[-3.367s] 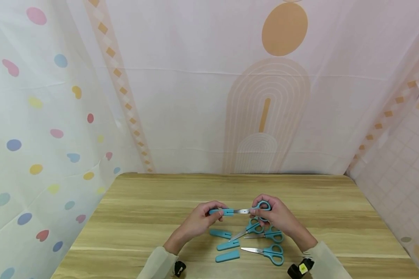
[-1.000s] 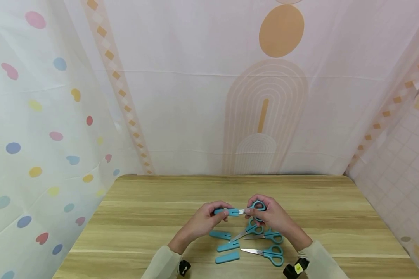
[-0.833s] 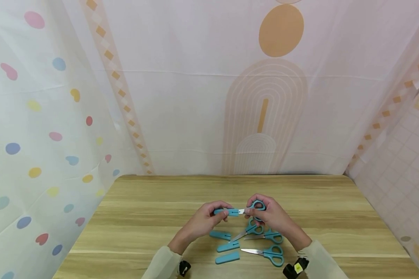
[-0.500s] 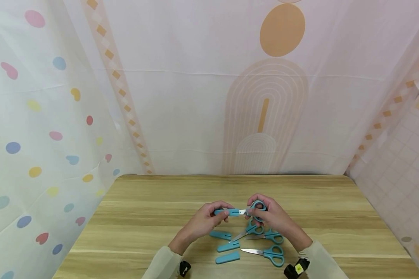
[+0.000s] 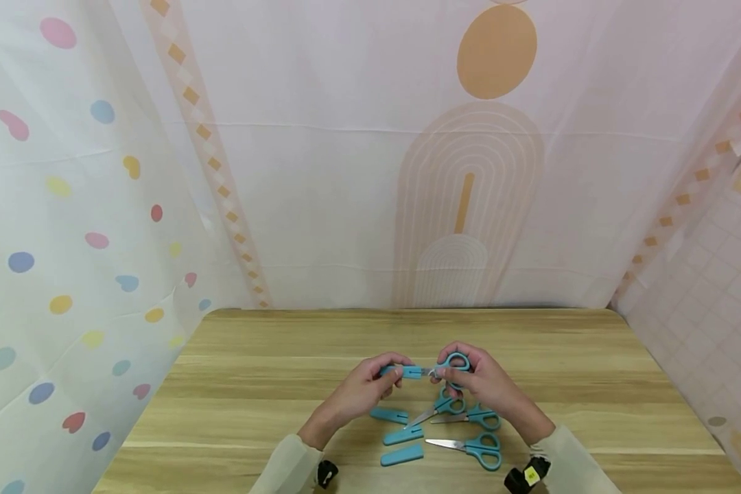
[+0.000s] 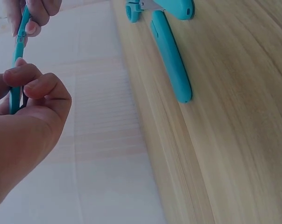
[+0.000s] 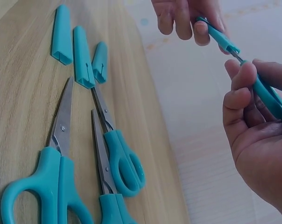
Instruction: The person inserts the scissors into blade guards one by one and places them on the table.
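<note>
My left hand (image 5: 355, 392) pinches a turquoise blade cover (image 5: 411, 372) between thumb and fingers. Handles of turquoise scissors (image 7: 269, 97) are in my right hand (image 5: 490, 381), gripped by thumb and fingers. Most of their blade is inside the cover, and a short strip of metal shows between the cover's mouth and the handles. Both hands are raised over the table. Beneath them lie three more scissors, one nearest the front (image 5: 474, 448), one in the middle (image 7: 103, 165) and one farther back (image 7: 124, 165), their blades bare.
Three loose turquoise covers lie left of the bare blades: a front one (image 5: 402, 455), a middle one (image 5: 404, 436) and a back one (image 5: 390, 415). One blade tip touches or overlaps the middle cover. The wooden table (image 5: 272, 357) ends at a patterned curtain (image 5: 333, 206).
Compared with 3.4 seconds ago, the hands are closer together and the blade is deeper in the cover. Over the last second, the held scissors have tilted slightly. The things on the table stay put.
</note>
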`<state>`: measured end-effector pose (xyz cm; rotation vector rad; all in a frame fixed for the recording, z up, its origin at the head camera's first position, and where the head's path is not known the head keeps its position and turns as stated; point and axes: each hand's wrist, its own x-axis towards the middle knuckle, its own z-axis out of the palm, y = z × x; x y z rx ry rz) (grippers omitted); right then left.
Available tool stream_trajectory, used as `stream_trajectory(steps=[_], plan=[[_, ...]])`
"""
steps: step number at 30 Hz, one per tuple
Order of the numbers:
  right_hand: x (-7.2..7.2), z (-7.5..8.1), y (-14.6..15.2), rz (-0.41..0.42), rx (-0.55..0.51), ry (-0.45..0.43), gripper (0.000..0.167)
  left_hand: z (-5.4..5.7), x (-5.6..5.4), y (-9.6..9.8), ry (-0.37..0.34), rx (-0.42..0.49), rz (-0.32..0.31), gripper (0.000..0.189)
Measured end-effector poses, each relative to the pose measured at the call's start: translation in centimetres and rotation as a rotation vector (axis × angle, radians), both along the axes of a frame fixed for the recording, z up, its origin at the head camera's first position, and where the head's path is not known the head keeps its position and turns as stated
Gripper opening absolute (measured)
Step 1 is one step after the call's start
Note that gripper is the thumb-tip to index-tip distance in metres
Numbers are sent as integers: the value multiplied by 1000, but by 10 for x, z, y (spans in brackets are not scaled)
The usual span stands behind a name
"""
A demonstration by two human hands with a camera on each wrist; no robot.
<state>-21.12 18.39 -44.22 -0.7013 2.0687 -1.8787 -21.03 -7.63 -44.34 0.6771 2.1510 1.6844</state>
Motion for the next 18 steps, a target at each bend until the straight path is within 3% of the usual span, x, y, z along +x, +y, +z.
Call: stream_trajectory(steps=[7, 18], plan=[[1, 1, -2, -19, -10, -6, 20, 3, 2, 0, -33, 20, -9, 28], [2, 2, -4, -4, -29, 23, 20, 2, 2, -2, -20, 29, -8, 26]])
